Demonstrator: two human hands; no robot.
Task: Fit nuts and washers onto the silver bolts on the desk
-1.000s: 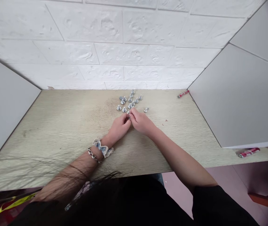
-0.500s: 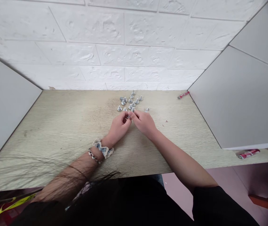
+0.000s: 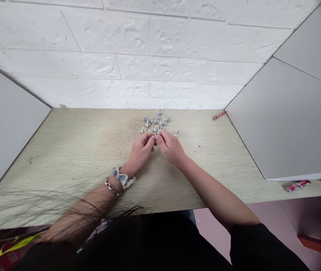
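Note:
Several silver bolts with washers (image 3: 164, 122) stand grouped on the pale wooden tabletop (image 3: 78, 150), just beyond my hands. My left hand (image 3: 143, 148) and my right hand (image 3: 169, 146) meet fingertip to fingertip at the near edge of this group. Between the pinched fingers of both hands is a small metal piece (image 3: 155, 138), mostly covered by them. One more bolt (image 3: 176, 133) lies apart, just beyond my right hand. The bolts nearest my fingers are partly hidden.
A white brick-patterned wall (image 3: 132, 67) rises behind the tabletop, with grey panels on both sides. One red battery (image 3: 219, 115) lies at the back right, another (image 3: 297, 186) near the front right edge. Small brown crumbs (image 3: 199, 146) lie right of my right hand.
My left fingers have shifted around the small metal piece, the thumb now higher and against it. My right hand has barely moved.

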